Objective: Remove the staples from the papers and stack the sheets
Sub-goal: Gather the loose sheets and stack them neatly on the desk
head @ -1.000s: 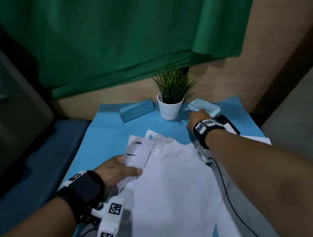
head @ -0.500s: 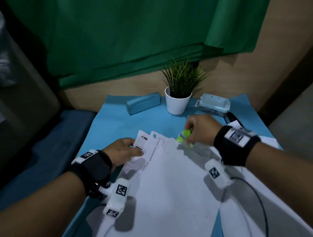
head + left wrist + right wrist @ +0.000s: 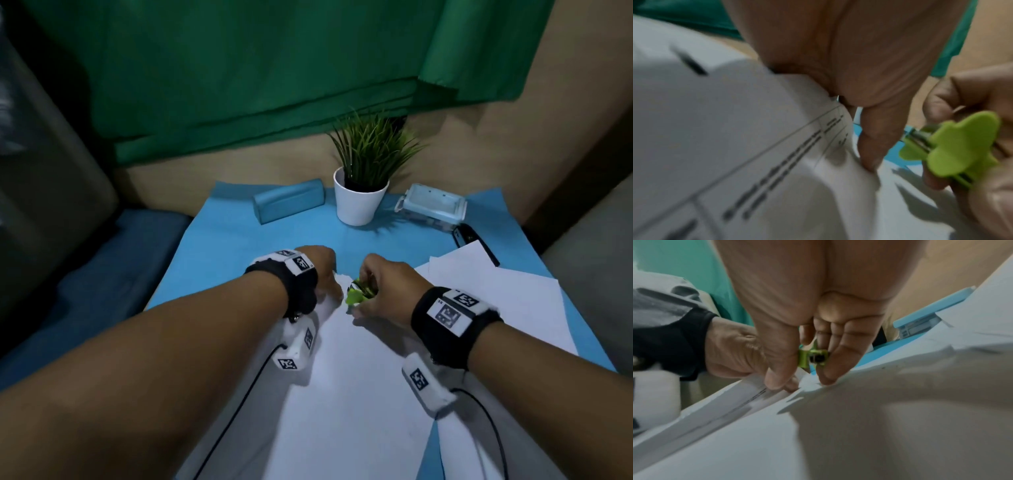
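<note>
A stapled set of white papers (image 3: 342,377) lies on the blue mat (image 3: 222,260), printed pages showing at its far corner (image 3: 777,154). My left hand (image 3: 325,274) holds that far corner, thumb (image 3: 871,151) down on the sheet edge. A small metal staple (image 3: 837,97) shows just under its palm. My right hand (image 3: 373,291) pinches a lime-green staple remover (image 3: 356,296) right beside the left hand, at the same corner. The remover (image 3: 813,357) sits between thumb and fingers just above the paper. Its metal claws (image 3: 918,138) point toward the left thumb.
Loose white sheets (image 3: 496,291) lie to the right. At the back stand a potted plant (image 3: 359,202), a blue case (image 3: 289,200), a clear box with a pale-blue lid (image 3: 433,207) and a black object (image 3: 474,241). A green curtain hangs behind.
My right hand came back from the lidded box with the green staple remover and reached the papers' far corner. My left hand slid forward along the papers to that corner.
</note>
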`<state>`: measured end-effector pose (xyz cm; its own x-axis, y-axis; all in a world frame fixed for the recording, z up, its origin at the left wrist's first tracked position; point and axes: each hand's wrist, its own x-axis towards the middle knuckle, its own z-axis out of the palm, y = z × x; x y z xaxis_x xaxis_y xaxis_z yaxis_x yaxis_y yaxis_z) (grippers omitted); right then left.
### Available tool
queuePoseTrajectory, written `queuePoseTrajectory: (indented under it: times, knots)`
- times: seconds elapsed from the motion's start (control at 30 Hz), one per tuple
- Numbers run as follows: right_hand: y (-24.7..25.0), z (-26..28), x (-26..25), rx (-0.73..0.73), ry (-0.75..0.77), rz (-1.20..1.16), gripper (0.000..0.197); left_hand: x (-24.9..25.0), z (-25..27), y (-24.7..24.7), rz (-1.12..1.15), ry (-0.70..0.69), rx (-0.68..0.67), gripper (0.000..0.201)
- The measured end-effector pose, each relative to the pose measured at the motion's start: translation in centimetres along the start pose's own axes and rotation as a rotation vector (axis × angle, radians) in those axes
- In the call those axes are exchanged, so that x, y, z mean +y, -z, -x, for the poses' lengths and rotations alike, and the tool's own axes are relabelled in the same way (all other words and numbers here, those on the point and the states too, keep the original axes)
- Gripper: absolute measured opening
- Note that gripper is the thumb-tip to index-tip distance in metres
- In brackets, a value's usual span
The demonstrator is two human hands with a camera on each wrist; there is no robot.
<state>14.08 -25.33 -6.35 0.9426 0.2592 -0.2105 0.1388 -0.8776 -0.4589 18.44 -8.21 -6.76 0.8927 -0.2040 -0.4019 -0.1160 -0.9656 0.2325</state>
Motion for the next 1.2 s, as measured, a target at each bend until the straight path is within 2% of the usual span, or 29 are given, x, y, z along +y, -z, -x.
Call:
queuePoseTrajectory:
  times: [0.1, 0.13, 0.27, 0.33, 0.43, 0.47, 0.6, 0.77, 1.03, 1.2]
  knots:
    - [0.4, -0.2, -0.2, -0.026, -0.003, 0.020, 0.074, -0.3, 0.0, 0.8, 0.034, -0.055, -0.033, 0.034]
    - [0.5, -0.2, -0.3, -0.021, 0.004, 0.039, 0.076, -0.4, 0.0, 1.0, 0.067, -0.075, -0.031, 0.033]
    - [0.8, -0.2, -0.8, 0.029, 0.060, 0.091, 0.070, -0.8, 0.6, 1.7, 0.147, -0.117, 0.010, 0.030]
    - [1.0, -0.3, -1.2, 0.045, 0.072, 0.115, 0.065, -1.1, 1.0, 2.0, 0.263, -0.087, 0.029, 0.025]
    - [1.0, -0.7, -1.7, 0.067, 0.100, 0.230, 0.037, -1.8, 1.7, 2.1, 0.460, -0.027, 0.029, 0.021]
    - [1.0, -0.8, -1.9, 0.074, 0.108, 0.262, 0.036, -2.0, 1.9, 2.1, 0.516, -0.017, 0.009, 0.021]
    - [1.1, -0.8, -2.7, 0.101, 0.145, 0.337, 0.038, -2.2, 2.6, 2.2, 0.626, 0.001, -0.028, 0.019]
    - [1.5, -0.3, -3.3, 0.094, 0.143, 0.381, 0.040, -2.0, 2.9, 2.3, 0.626, 0.007, 0.000, 0.014]
    - [1.8, 0.2, -4.0, 0.106, 0.158, 0.450, 0.032, -1.1, 2.9, 2.2, 0.644, 0.005, 0.026, 0.010]
    - [1.7, -0.1, -3.8, 0.124, 0.156, 0.396, 0.038, -1.3, 2.9, 1.9, 0.673, 0.024, 0.030, 0.010]
